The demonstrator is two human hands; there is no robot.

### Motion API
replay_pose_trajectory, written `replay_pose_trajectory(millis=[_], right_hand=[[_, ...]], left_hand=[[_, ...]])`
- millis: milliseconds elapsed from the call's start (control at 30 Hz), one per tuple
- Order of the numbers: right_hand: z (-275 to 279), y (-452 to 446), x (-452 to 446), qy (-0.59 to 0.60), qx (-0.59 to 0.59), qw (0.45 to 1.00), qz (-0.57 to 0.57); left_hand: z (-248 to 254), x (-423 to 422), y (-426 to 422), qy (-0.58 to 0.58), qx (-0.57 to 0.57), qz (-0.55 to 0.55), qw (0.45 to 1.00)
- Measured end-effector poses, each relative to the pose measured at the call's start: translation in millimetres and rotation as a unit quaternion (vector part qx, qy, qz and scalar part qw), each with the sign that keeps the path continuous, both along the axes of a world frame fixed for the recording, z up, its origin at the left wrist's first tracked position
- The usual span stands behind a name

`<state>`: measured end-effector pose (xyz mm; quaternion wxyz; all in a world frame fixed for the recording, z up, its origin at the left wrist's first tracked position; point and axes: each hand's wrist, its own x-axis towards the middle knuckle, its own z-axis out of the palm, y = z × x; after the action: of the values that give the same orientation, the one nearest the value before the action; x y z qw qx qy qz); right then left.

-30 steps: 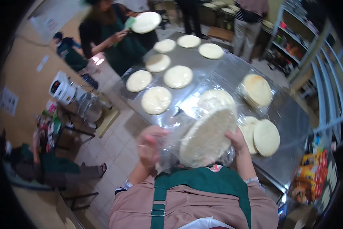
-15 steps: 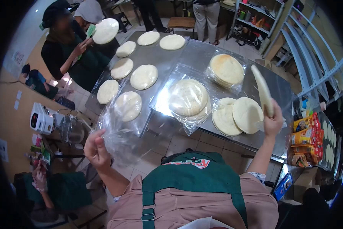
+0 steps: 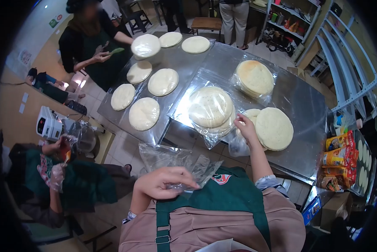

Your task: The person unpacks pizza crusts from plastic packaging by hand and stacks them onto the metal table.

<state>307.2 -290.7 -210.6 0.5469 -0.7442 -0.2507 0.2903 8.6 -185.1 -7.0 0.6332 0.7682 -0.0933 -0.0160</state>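
My left hand [image 3: 165, 183] is low in front of my apron, its fingers closed on a clear plastic bag [image 3: 167, 157] that spreads out beyond it. My right hand [image 3: 247, 129] reaches over the table's front edge with curled fingers; clear plastic [image 3: 239, 145] hangs beside its wrist, and what the fingertips pinch is hidden. Just left of those fingertips lies a bagged stack of round flatbreads [image 3: 210, 107]. Right of the hand, a pile of unbagged flatbreads [image 3: 274, 129] overlaps another flatbread, partly covered by my fingers. Farther back sits a second bagged stack [image 3: 254, 78].
Several single flatbreads [image 3: 144, 114] are spread over the left metal table [image 3: 113, 110]. A co-worker [image 3: 98, 46] at its far side holds a green tool and reaches to a flatbread. Another person [image 3: 58, 172] works at lower left. Food packets [image 3: 337, 157] stand at right.
My right hand has put its flatbread on the loose pile and moved left. My left hand has brought the bag down and right. The co-worker's flatbread has moved to the table's edge.
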Motion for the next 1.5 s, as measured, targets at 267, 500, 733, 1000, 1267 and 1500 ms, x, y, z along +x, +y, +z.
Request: replay_pose_trajectory(millis=[267,500,733,1000,1267,1500], right_hand=[[-40.6,61.8,38.9,0.35,0.107,0.92,-0.138],[11.2,81.7,34.9,0.207,0.151,0.965,-0.058],[146.6,45.3,-68.6,-0.106,0.219,0.866,0.436],[140.6,17.4,-115.6,-0.242,0.155,0.787,0.546],[146.0,14.0,-114.3,-0.209,0.125,0.775,0.583],[128.3,19.2,-66.1,-0.096,0.033,0.922,0.373]], left_hand=[[-27.2,-33.6,-1.1,0.057,-0.29,0.069,0.953],[-69.1,-22.1,5.8,0.018,-0.396,0.373,0.839],[-107.9,6.1,19.9,0.026,-0.626,0.215,0.749],[-94.6,34.7,8.8,0.173,-0.573,0.363,0.714],[-109.4,39.1,12.9,0.237,-0.405,0.405,0.785],[-107.2,21.0,12.9,0.105,-0.502,0.385,0.767]])
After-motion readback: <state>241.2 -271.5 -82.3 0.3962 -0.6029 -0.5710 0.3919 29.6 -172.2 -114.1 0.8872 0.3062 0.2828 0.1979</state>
